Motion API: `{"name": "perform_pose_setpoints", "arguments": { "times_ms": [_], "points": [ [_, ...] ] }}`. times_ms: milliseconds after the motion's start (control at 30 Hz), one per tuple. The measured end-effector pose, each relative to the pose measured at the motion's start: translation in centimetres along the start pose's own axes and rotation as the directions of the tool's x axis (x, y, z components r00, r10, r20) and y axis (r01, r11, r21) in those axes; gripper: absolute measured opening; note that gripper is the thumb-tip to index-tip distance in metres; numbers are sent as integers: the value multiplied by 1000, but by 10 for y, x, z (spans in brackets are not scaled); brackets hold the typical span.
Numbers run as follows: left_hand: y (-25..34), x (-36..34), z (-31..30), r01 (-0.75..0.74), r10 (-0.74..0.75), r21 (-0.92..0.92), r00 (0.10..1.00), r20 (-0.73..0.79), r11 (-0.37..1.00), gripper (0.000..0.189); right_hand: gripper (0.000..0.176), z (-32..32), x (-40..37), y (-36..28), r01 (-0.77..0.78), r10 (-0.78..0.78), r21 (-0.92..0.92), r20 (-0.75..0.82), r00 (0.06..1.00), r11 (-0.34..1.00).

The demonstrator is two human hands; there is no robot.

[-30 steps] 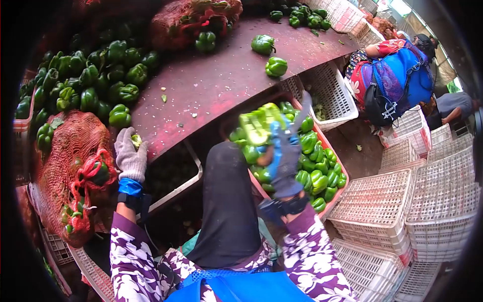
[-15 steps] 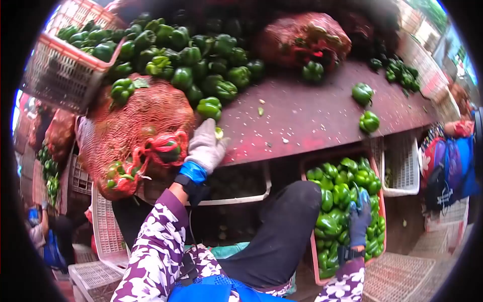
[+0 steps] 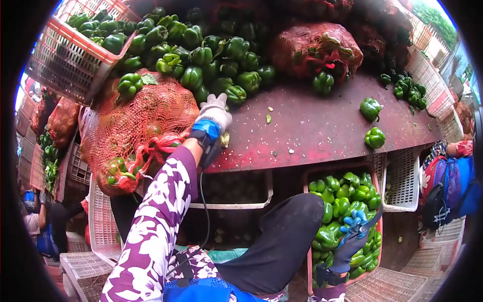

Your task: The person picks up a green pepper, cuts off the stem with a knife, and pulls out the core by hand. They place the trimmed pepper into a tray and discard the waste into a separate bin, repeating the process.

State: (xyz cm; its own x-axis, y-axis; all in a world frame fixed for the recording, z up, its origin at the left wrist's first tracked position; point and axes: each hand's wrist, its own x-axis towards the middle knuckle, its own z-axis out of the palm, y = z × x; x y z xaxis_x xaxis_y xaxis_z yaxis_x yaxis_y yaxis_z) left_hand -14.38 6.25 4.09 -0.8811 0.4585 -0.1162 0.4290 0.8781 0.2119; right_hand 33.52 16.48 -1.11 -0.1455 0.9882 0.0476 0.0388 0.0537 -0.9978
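My left hand (image 3: 215, 111), in a whitish glove, is at the near edge of a heap of green peppers (image 3: 201, 55). Its fingers curl over a pepper that is mostly hidden beneath them. Beside it lies a full red net bag (image 3: 146, 108) with a pepper (image 3: 130, 85) on top. My right hand (image 3: 353, 235), in a dark glove with blue fingertips, is above an orange crate (image 3: 381, 201) filled with green peppers (image 3: 329, 236). Its curled fingers hold a thin, dark, curved tool (image 3: 373, 220), which looks like a blade.
Two peppers (image 3: 371, 108) lie at the right of the dark red table (image 3: 312, 121), among scattered seeds. Behind is another net bag (image 3: 317, 48). A tilted crate (image 3: 70, 55) stands left, a white crate (image 3: 402, 181) right. People (image 3: 453, 171) are at both sides.
My left hand has moved forward onto the pepper at the heap's edge, hiding it. My right hand has turned, showing its curled blue fingertips. The view has shifted slightly.
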Motion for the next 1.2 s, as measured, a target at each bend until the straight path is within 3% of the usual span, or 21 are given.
{"name": "perform_pose_setpoints", "arguments": {
  "times_ms": [67, 133, 267, 333, 400, 467, 533, 600, 667, 733, 767, 800, 833, 867, 967, 1000, 1067, 1100, 1200],
  "points": [
    [-4, -10, -6, -73, 72, -50, 997, -27, 996, 56, 41, 5, 3, -22, -50, 47, 125, 32, 998, 991],
    [-5, -18, 2, -184, 186, 39, 981, -51, 982, 55, 39, 16, 8, -37, 4, -7, 137, 18, 1000, 991],
    [-14, -74, 13, -327, 315, -49, 935, -161, 944, 57, 38, 47, 8, -63, 81, -93, 211, 48, 994, 974],
    [-30, -99, 37, -452, 409, -76, 858, -312, 889, 57, 37, 66, 4, -84, -96, 3, 487, 188, 982, 868],
    [-39, -127, 42, -491, 446, -126, 853, -271, 862, 58, 36, 91, -7, -97, -3, -64, 333, 189, 980, 943],
    [-51, -150, 46, -507, 427, -172, 831, -355, 845, 60, 35, 108, -16, -110, -76, -68, 419, 319, 945, 905],
    [-60, -170, 39, -504, 383, -258, 832, -401, 824, 62, 34, 124, -27, -122, -68, -95, 351, 427, 899, 934],
    [-71, -196, 32, -499, 372, -351, 851, -371, 792, 64, 33, 138, -37, -132, -127, -31, 264, 520, 853, 956],
    [-86, -222, 38, -426, 365, -477, 905, -219, 769, 63, 31, 153, -47, -135, -152, -7, 236, 560, 828, 960],
    [-100, -238, 59, -146, 242, -691, 969, 44, 708, 62, 29, 167, -57, -132, -158, -17, 257, 567, 823, 954],
    [-103, -241, 62, 81, 184, -738, 945, 271, 670, 61, 27, 175, -62, -130, -171, -8, 262, 565, 825, 950],
    [-103, -246, 58, 308, 141, -728, 864, 484, 612, 60, 26, 179, -65, -124, -191, 59, 149, 618, 784, 970],
    [-105, -251, 62, 135, 172, -706, 922, 346, 696, 56, 24, 183, -66, -113, -204, 130, 34, 663, 737, 978],
    [-107, -253, 61, 120, 165, -619, 909, 383, 776, 54, 23, 190, -69, -100, -206, 201, -78, 695, 690, 975],
    [-109, -260, 50, 239, 162, -558, 803, 574, 795, 48, 20, 208, -99, -34, -276, 370, -260, 784, 499, 925],
    [-121, -262, 72, -19, 257, -519, 884, 391, 855, 47, 20, 214, -109, -11, -268, 430, -341, 781, 453, 901],
    [-137, -266, 82, -188, 302, -354, 905, 301, 916, 49, 22, 227, -114, 43, 81, 314, -416, 787, 531, 906],
    [-142, -265, 83, -189, 312, -365, 896, 316, 912, 50, 23, 232, -117, 49, 252, 245, -443, 794, 557, 861],
    [-154, -265, 76, -172, 319, -385, 878, 358, 907, 51, 26, 235, -114, 59, 467, 249, -579, 765, 594, 668]
  ]
}}
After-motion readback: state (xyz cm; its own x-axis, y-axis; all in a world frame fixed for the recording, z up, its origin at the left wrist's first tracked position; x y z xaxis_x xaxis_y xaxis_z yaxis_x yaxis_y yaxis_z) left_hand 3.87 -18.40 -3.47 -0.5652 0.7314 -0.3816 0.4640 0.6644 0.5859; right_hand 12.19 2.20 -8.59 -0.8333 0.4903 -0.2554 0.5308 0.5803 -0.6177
